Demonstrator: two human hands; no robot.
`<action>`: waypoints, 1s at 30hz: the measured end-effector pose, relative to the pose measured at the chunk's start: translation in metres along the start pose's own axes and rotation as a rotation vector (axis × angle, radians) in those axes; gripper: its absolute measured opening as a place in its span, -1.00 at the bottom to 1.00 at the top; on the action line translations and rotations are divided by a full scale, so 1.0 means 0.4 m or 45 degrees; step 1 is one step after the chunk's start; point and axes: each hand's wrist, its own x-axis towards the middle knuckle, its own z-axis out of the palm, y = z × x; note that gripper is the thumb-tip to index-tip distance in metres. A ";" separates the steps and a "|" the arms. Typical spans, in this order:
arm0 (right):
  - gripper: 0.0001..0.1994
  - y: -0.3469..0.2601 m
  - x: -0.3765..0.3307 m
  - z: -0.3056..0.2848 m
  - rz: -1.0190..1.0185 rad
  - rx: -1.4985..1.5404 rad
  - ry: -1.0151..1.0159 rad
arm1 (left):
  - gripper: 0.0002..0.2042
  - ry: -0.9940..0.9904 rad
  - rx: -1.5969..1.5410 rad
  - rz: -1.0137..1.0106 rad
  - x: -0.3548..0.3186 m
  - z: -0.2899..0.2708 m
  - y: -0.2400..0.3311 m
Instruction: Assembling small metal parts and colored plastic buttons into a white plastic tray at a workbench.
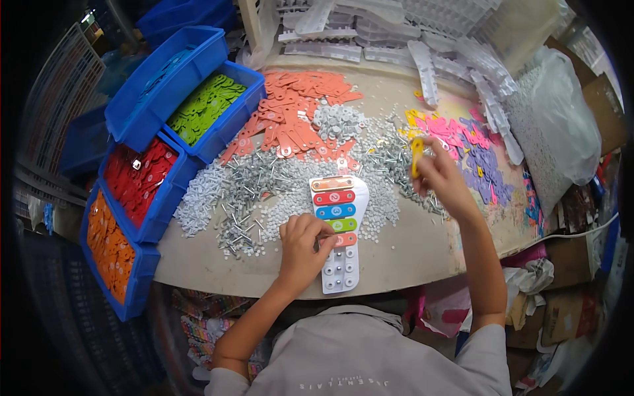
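Starting at the left, stacked blue bins (pixel 142 198) hold flat plastic bars sorted by colour: orange, red, green and blue. Loose small metal screws (pixel 254 188) and white washers (pixel 198 198) lie heaped on the table (pixel 409 254) just right of the bins.

The left hand (pixel 302 245) is curled, fingertips pressed on the red bar (pixel 343 239) at the lower end of the white toy xylophone base (pixel 341 231). That base lies flat at the table's near edge, carrying five coloured bars; its lower holes are unfilled.

The right hand (pixel 444 179) is raised above the table, fingers pinched shut on a yellow bar (pixel 417 156).

Handling judgement: the base looks light, stiff moulded plastic, likely to slide on the smooth tabletop, so steady it from above. Bars appear thin, rigid and light; grip them by the long edges. Screws are small and roll easily; pinch singly.
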 end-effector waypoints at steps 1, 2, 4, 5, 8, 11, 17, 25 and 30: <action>-0.66 0.003 -0.038 0.016 0.018 0.101 -0.167 | -0.86 0.024 -0.031 -0.007 -0.001 -0.002 0.000; -0.62 0.006 -0.074 0.033 0.036 0.206 -0.336 | -0.86 0.049 -0.058 -0.016 -0.001 -0.006 0.001; -0.63 0.010 -0.139 0.076 0.074 0.179 -0.377 | -0.86 0.095 -0.098 -0.049 -0.004 -0.021 0.006; -0.63 0.016 -0.168 0.095 0.104 0.143 -0.408 | -0.86 0.144 -0.145 -0.070 -0.006 -0.029 0.010; -0.69 0.063 -0.227 0.152 0.139 0.074 -0.455 | -0.89 0.220 -0.196 -0.134 -0.025 -0.042 0.029; -0.78 0.034 -0.272 0.213 0.180 0.186 -0.359 | -0.92 0.145 -0.244 -0.072 -0.069 -0.044 0.017; -0.82 0.006 -0.339 0.256 0.110 -0.086 -0.480 | -0.84 -0.082 -0.240 0.109 -0.117 -0.047 0.097; -0.94 0.012 -0.321 0.254 -0.184 -0.222 -0.383 | -0.87 -0.413 -0.096 0.177 -0.113 -0.072 0.072; -0.92 0.034 -0.293 0.295 -0.153 -0.162 -0.071 | -0.84 -0.083 -0.088 -0.110 -0.088 -0.049 0.029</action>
